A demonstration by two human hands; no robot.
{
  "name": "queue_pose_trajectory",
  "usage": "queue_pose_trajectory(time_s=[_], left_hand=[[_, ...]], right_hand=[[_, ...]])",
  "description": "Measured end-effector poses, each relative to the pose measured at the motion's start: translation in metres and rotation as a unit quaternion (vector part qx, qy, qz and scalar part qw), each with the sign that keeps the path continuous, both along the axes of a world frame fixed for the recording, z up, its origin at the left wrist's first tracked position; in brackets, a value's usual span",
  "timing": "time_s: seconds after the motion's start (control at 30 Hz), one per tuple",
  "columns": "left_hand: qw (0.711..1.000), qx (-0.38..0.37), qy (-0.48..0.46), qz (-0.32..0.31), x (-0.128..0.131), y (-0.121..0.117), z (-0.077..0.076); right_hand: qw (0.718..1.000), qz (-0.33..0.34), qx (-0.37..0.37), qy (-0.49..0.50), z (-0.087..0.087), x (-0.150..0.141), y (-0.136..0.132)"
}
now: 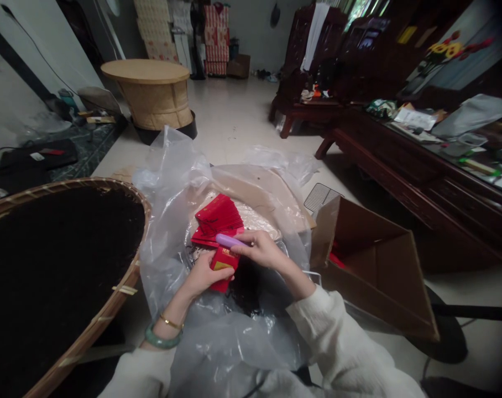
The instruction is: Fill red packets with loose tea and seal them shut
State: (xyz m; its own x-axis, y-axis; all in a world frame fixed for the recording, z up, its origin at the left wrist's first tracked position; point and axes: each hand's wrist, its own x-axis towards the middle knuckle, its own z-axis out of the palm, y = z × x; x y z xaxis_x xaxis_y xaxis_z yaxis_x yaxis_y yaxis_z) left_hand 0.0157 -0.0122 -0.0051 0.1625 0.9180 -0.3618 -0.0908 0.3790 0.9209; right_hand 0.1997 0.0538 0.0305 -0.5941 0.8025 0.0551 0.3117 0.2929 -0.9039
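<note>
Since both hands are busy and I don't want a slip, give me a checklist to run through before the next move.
1. Left hand grips the red paper packet with gold print: ok.
2. Right hand holds the slim light-purple tool: ok.
3. Packet's mouth open: cannot tell, the hands and tool cover part of it.
4. Fanned stack of red packets near the hands: ok, just beyond them.
5. Large translucent plastic bag spread open under the hands: ok.
6. Amount of dark loose material in the bag: cannot tell, partly hidden.
</note>
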Motion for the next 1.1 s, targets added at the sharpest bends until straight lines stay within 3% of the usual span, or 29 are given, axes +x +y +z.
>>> queue_pose_trajectory(time_s=[0.2, 0.4, 1.1], left_hand=[[0.992, 0.055, -0.069, 0.088, -0.002, 0.009, 0.001], [0.986, 0.073, -0.056, 0.143, 0.004, 0.015, 0.013], [0.982, 0.096, -0.040, 0.156, 0.008, 0.012, 0.015]], right_hand=[[0.999, 0.001, 0.018, -0.033, 0.001, -0.001, -0.001], [1.000, 0.005, -0.007, -0.009, 0.002, -0.004, -0.005], [1.000, 0.012, 0.004, -0.015, 0.000, -0.006, -0.005]])
